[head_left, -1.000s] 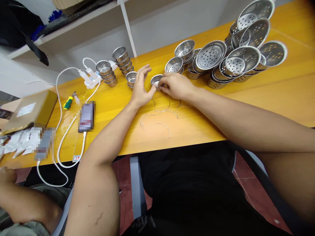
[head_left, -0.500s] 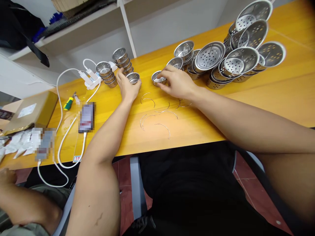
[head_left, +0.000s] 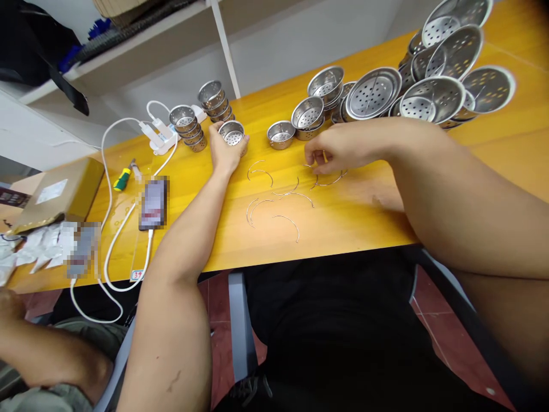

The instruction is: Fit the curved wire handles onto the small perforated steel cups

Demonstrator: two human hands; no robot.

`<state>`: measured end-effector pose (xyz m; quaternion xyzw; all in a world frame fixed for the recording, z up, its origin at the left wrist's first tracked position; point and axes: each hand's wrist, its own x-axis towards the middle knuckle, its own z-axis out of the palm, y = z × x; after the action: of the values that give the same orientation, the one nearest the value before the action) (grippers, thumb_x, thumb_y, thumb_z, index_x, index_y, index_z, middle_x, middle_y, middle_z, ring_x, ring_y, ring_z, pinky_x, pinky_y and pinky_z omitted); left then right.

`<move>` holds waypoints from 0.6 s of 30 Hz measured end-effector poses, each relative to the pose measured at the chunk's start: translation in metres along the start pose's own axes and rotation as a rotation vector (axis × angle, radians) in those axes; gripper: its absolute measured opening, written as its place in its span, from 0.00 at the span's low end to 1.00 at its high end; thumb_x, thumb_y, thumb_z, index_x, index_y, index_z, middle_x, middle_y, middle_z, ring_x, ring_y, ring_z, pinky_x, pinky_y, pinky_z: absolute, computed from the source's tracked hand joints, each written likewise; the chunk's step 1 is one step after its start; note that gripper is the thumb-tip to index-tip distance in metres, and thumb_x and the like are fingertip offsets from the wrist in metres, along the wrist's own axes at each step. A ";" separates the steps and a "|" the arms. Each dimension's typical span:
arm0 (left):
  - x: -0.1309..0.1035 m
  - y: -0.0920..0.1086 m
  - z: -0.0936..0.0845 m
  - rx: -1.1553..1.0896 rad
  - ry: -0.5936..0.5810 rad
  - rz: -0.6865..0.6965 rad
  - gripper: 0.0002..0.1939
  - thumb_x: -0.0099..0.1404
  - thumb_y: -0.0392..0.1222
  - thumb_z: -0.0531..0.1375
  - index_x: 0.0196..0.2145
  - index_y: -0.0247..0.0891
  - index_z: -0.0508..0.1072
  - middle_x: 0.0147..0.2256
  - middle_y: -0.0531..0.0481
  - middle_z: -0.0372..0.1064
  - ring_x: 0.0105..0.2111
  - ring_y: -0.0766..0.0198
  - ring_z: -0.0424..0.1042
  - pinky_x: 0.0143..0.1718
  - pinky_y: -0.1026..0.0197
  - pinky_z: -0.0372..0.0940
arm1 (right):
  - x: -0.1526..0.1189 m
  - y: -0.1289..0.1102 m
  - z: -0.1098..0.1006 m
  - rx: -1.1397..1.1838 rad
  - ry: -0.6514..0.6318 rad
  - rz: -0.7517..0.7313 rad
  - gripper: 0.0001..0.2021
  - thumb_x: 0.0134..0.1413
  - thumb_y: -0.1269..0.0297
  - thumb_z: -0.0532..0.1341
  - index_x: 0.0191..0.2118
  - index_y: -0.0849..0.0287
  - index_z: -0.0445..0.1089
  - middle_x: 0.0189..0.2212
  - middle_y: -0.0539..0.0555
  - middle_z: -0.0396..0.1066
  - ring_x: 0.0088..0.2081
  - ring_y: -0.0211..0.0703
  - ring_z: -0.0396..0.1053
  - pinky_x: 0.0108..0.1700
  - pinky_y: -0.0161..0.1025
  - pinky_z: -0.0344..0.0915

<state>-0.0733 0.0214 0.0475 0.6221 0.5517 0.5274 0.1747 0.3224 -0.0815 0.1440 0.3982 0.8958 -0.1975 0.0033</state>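
My left hand (head_left: 226,151) is wrapped round a small perforated metal cup (head_left: 232,133), its mouth tilted toward me. Bent fingers of my right hand (head_left: 332,150) reach down at curved wires (head_left: 330,182) on the yellow table; whether a wire is between the fingertips is too small to tell. A single perforated cup (head_left: 281,135) stands left of my right hand, next to a short stack of cups (head_left: 307,114). More curved wires (head_left: 285,220) lie scattered between my forearms.
Stacked cups (head_left: 189,126) stand at the back left and larger strainers (head_left: 433,100) at the back right. A phone (head_left: 153,203), white cables, a power strip (head_left: 160,140), a screwdriver (head_left: 122,179) and a cardboard box (head_left: 64,191) are on the left. Another person's arm (head_left: 47,349) shows at lower left.
My right hand has left the single cup and moved right and toward me, down to the wires. The cup in my left hand now tilts more toward me. The view has shifted slightly.
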 end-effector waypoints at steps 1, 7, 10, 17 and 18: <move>-0.001 0.003 0.000 -0.012 0.012 0.025 0.50 0.60 0.48 0.92 0.66 0.50 0.68 0.73 0.39 0.78 0.80 0.40 0.77 0.93 0.31 0.66 | -0.003 0.008 0.002 -0.008 -0.019 0.021 0.15 0.64 0.51 0.87 0.50 0.49 0.90 0.39 0.55 0.88 0.37 0.56 0.80 0.43 0.53 0.70; -0.011 0.022 0.003 -0.010 0.016 0.129 0.50 0.64 0.67 0.89 0.70 0.53 0.69 0.75 0.40 0.74 0.84 0.39 0.73 0.94 0.33 0.62 | -0.001 0.047 0.028 -0.007 -0.023 -0.007 0.27 0.46 0.41 0.95 0.41 0.50 0.89 0.33 0.54 0.83 0.29 0.53 0.75 0.36 0.53 0.70; -0.014 0.022 0.005 0.001 -0.019 0.160 0.50 0.66 0.67 0.88 0.72 0.53 0.69 0.77 0.40 0.74 0.86 0.39 0.71 0.95 0.34 0.61 | 0.005 0.037 0.032 0.063 -0.001 -0.050 0.26 0.61 0.39 0.88 0.30 0.53 0.82 0.24 0.50 0.73 0.27 0.45 0.69 0.37 0.49 0.66; -0.016 0.022 0.006 -0.010 -0.010 0.173 0.52 0.62 0.66 0.90 0.71 0.53 0.69 0.74 0.41 0.76 0.83 0.39 0.75 0.94 0.34 0.63 | 0.003 -0.066 0.008 -0.145 -0.154 0.086 0.13 0.55 0.76 0.74 0.26 0.52 0.76 0.25 0.50 0.75 0.28 0.48 0.65 0.37 0.51 0.59; -0.016 0.023 0.007 -0.013 -0.015 0.167 0.51 0.63 0.68 0.89 0.70 0.54 0.69 0.74 0.42 0.76 0.83 0.39 0.75 0.94 0.33 0.63 | 0.004 -0.073 0.010 -0.163 -0.142 0.103 0.12 0.54 0.75 0.75 0.27 0.52 0.77 0.26 0.52 0.77 0.29 0.50 0.68 0.38 0.52 0.61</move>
<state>-0.0534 0.0020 0.0562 0.6688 0.4933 0.5387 0.1384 0.2658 -0.1261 0.1592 0.4269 0.8848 -0.1512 0.1094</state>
